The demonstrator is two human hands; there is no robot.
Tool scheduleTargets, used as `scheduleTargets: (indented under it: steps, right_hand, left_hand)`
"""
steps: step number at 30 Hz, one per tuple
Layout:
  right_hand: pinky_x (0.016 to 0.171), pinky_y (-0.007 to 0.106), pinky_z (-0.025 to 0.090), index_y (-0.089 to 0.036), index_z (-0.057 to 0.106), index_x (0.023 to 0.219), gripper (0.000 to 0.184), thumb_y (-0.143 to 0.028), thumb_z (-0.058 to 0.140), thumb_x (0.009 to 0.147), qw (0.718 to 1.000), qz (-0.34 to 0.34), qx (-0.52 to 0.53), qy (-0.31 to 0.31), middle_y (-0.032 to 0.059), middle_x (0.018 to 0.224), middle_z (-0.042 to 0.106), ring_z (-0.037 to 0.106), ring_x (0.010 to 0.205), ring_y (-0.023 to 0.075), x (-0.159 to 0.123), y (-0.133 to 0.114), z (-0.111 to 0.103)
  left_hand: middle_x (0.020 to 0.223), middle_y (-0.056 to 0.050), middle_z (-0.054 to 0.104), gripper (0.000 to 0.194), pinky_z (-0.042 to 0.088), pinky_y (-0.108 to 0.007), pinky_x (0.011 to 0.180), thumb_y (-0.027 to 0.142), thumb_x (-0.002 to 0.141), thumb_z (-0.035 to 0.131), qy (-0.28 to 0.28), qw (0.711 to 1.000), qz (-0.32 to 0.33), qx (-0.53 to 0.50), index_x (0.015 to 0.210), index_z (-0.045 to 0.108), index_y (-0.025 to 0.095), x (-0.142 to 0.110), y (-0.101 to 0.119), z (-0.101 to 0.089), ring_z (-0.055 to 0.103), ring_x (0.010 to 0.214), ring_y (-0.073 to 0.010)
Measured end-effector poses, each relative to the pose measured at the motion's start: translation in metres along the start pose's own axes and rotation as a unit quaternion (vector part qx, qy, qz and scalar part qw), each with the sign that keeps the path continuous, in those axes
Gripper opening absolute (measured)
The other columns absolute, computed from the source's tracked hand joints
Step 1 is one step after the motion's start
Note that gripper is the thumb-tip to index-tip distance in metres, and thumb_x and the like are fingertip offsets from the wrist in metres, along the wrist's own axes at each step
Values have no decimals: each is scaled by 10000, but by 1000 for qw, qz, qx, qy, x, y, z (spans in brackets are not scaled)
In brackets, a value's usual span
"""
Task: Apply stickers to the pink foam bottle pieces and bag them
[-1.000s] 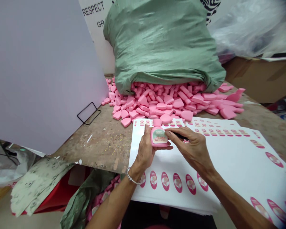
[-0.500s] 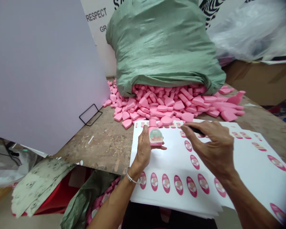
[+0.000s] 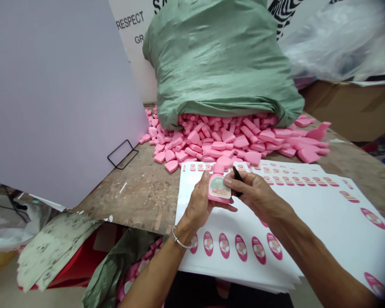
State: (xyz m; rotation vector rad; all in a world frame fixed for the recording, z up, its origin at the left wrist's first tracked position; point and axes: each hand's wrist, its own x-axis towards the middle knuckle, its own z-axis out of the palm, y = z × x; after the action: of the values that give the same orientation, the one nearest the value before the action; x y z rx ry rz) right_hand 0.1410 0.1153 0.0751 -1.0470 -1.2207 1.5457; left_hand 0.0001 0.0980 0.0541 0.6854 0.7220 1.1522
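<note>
A small pink bottle [image 3: 217,170] with a round-topped green and cream label [image 3: 220,187] is gripped by my left hand [image 3: 197,201], label facing me. My right hand [image 3: 255,192] pinches a thin black tool [image 3: 236,174], its exact kind unclear. The right thumb touches the label's right edge. Beneath both hands lie white sticker sheets [image 3: 311,209] in a stack, printed with pink oval stickers [image 3: 241,248] and rows of smaller labels along the far edge.
Behind the sheets, many pink bottles [image 3: 211,145] spill from a large green sack [image 3: 224,64] onto the worn table [image 3: 141,196]. A pale panel [image 3: 57,85] and a black wire stand [image 3: 122,155] are at left. A cardboard box [image 3: 353,109] sits at back right.
My right hand has moved left and down to the bottle, its thumb now on the label. My left hand has shifted slightly right with the bottle.
</note>
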Motion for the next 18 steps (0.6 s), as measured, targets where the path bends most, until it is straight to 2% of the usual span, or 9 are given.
scheduleTargets:
  steps: [3, 8, 12, 18]
  right_hand:
    - [614, 293, 477, -175, 631, 775, 340, -488, 725, 682, 999, 13, 35, 18, 24, 723, 603, 551, 649, 144, -3, 1, -1]
    - [647, 251, 481, -191, 629, 759, 276, -448, 720, 723, 992, -71, -72, 81, -6, 715, 573, 534, 662, 118, -8, 6, -3]
    - [615, 232, 472, -196, 625, 751, 260, -442, 708, 740, 988, -93, -105, 65, 2, 718, 557, 513, 671, 122, -10, 9, -2]
    - [567, 229, 464, -199, 619, 706, 309, -494, 711, 713, 981, -103, -147, 69, 8, 687, 549, 498, 641, 129, -13, 4, 2]
  left_hand:
    - [776, -113, 664, 566, 586, -391, 562, 586, 857, 467, 4, 1000, -5, -28, 986, 671, 73, 0, 3, 0, 609, 624, -179]
    - [790, -115, 674, 553, 588, -445, 609, 576, 868, 453, 7, 1000, -4, -25, 952, 679, 78, -2, 4, 3, 622, 627, -190]
    - [706, -99, 654, 575, 586, -436, 594, 584, 886, 402, 12, 1000, -17, -20, 897, 673, 77, -3, 2, 4, 629, 613, -198]
    - [669, -95, 646, 602, 578, -469, 659, 629, 855, 419, 15, 1000, -23, -13, 822, 660, 79, -1, -1, 4, 638, 608, -208]
